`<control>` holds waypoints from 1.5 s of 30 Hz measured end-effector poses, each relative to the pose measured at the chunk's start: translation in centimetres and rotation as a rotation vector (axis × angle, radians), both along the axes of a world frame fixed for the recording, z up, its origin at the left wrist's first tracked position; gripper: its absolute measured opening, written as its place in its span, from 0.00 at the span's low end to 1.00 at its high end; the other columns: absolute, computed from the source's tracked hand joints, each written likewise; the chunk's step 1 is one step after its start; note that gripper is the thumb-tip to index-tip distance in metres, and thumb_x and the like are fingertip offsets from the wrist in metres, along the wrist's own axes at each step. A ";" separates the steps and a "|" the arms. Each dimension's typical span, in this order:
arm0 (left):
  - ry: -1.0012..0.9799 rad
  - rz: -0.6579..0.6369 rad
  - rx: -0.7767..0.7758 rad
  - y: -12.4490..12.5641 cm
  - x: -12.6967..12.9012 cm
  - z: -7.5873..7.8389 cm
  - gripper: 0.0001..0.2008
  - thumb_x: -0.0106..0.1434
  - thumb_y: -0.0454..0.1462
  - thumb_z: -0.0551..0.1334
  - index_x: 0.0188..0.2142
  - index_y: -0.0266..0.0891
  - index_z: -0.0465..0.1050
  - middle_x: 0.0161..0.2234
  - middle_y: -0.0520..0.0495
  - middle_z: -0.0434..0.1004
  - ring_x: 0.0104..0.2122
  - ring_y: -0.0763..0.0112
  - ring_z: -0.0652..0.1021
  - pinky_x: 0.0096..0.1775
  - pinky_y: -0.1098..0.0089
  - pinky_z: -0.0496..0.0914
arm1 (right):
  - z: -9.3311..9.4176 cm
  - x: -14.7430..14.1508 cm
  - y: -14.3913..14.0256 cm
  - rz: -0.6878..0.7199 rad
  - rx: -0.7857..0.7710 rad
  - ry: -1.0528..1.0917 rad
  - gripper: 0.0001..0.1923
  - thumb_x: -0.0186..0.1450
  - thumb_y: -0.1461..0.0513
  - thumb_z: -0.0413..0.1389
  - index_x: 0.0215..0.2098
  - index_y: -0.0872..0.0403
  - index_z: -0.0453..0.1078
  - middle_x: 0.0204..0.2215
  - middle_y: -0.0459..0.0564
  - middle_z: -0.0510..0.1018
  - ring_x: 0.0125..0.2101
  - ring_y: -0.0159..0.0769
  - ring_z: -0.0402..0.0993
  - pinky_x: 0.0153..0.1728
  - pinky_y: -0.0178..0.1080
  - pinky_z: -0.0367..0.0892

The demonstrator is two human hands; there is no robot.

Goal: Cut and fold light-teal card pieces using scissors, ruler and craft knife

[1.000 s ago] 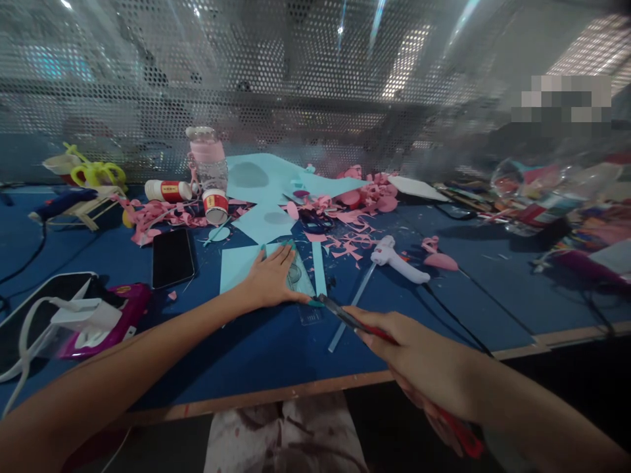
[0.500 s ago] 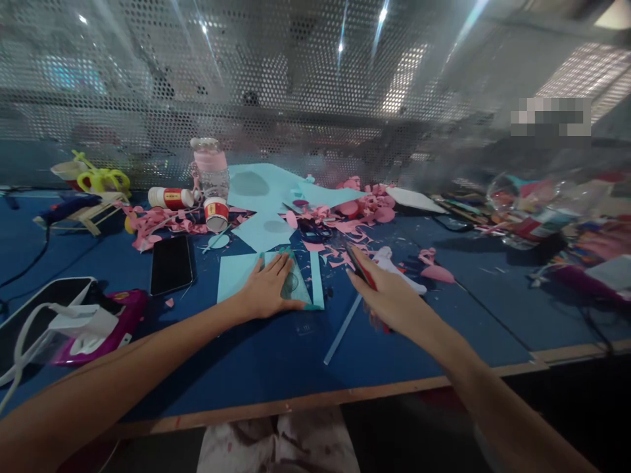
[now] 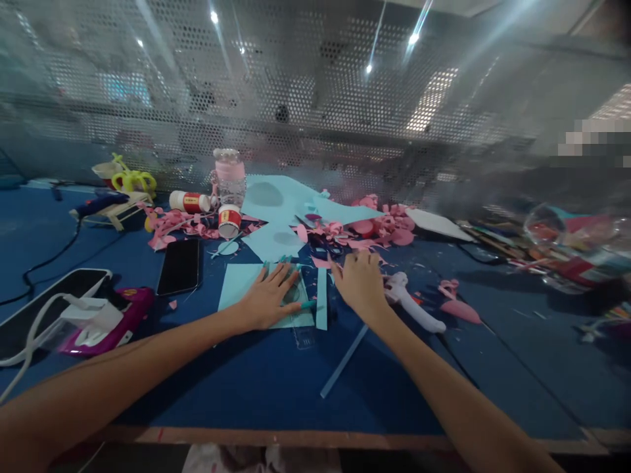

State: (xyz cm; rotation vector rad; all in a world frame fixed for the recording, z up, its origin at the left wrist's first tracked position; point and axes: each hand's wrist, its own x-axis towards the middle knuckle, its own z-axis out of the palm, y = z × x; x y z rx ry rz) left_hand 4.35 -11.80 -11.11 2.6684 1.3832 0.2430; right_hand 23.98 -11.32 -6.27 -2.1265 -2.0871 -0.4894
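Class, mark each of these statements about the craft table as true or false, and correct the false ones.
1. The left hand lies flat on a light blue paper sheet. True.
2. The phone stands upright against the mesh wall. False: it lies flat on the blue table, left of the sheet.
3. The right hand rests on the table beside a narrow light blue strip. True.
4. The paper scraps heaped behind the hands are green. False: they are pink.
5. The white glue gun lies to the right of the right hand. True.
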 end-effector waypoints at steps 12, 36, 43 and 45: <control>-0.523 -0.085 0.492 1.1 -1.0 -0.2 0.15 0.67 0.32 0.48 0.49 0.37 0.68 0.31 0.46 0.75 0.32 0.67 0.71 0.36 0.67 0.68 | -1.7 -2.3 -1.9 0.127 -0.321 0.130 0.17 0.66 0.59 0.45 0.39 0.64 0.69 0.35 0.65 0.76 0.40 0.50 0.72 0.33 0.41 0.63; -1.512 0.120 -0.325 1.0 0.6 1.7 0.14 0.44 0.40 0.71 0.28 0.34 0.73 0.26 0.51 0.73 0.25 0.76 0.72 0.28 0.75 0.66 | -3.4 -4.4 -1.9 0.637 -0.661 1.709 0.21 0.50 0.49 0.61 0.21 0.52 0.55 0.19 0.43 0.74 0.17 0.34 0.71 0.22 0.40 0.68; -1.367 0.128 0.064 -0.9 -0.6 1.8 0.12 0.48 0.38 0.69 0.30 0.37 0.72 0.29 0.50 0.75 0.29 0.73 0.75 0.34 0.73 0.70 | -3.1 -3.2 -2.3 0.818 -0.199 1.430 0.17 0.58 0.47 0.55 0.30 0.52 0.61 0.28 0.46 0.70 0.30 0.34 0.68 0.31 0.38 0.65; -1.285 0.153 0.197 -1.4 -0.7 1.6 0.12 0.48 0.39 0.69 0.30 0.37 0.70 0.27 0.50 0.74 0.28 0.73 0.75 0.33 0.73 0.70 | -2.8 -2.8 -2.5 0.878 0.028 1.159 0.15 0.63 0.49 0.49 0.32 0.53 0.63 0.32 0.49 0.70 0.36 0.37 0.66 0.39 0.41 0.62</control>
